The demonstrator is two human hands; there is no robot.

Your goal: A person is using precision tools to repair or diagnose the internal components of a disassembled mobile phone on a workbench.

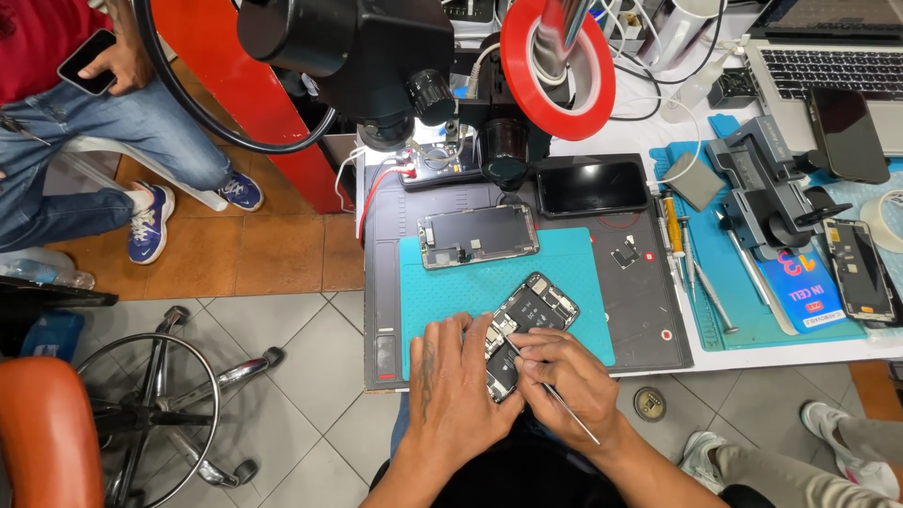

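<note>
While I look down from the head camera, my left hand [458,381] lies curled over the lower end of the opened phone [527,325], fingers closed around its edge and pinning it to the teal mat [442,282]. My right hand [567,376] is pinched shut on thin metal tweezers [555,395], whose tip meets the phone's innards near its middle. That phone lies tilted, its top pointing toward one o'clock, at the near edge of the table [752,353]. At twelve o'clock from it lies a detached screen panel [478,236], and beyond that stands the black microscope [376,56]. At two o'clock lie a dark phone [593,186] and a row of screwdrivers [691,263]. Another person, seated at ten o'clock, holds a phone.
</note>
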